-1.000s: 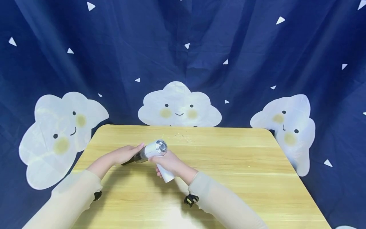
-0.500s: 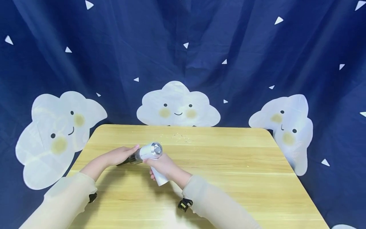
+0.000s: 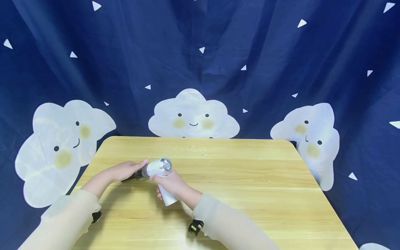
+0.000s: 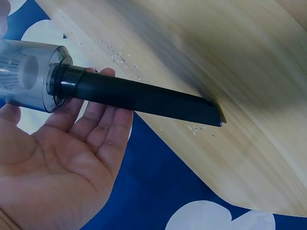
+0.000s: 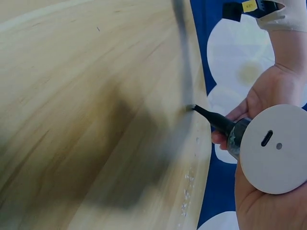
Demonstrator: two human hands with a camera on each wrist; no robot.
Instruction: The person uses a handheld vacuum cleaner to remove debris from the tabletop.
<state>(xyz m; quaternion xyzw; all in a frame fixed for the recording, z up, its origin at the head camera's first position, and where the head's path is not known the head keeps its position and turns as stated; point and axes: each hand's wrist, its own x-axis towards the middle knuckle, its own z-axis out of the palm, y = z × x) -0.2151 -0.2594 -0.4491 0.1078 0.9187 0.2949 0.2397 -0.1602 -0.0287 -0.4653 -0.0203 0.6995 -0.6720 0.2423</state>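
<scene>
A white handheld vacuum cleaner (image 3: 155, 167) with a silver end ring, a clear dust cup (image 4: 29, 72) and a long black nozzle (image 4: 144, 99) is held over the table. My right hand (image 3: 172, 183) grips its handle, and the round white handle base (image 5: 283, 163) faces the right wrist camera. My left hand (image 3: 123, 171) holds the front part, fingers behind the nozzle in the left wrist view and thumb along the body in the head view. The nozzle tip points left, at or just above the tabletop; contact is unclear. Small pale scraps (image 4: 195, 129) lie near the tip.
More scattered scraps (image 3: 197, 151) lie toward the far edge of the wooden table (image 3: 250, 170). Behind it hangs a dark blue curtain (image 3: 175, 45) printed with smiling clouds and white triangles. A black wrist device (image 3: 196, 226) hangs under the right sleeve.
Both hands have carried the vacuum cleaner left and slightly nearer to me, keeping their hold. The head view has shifted slightly too.
</scene>
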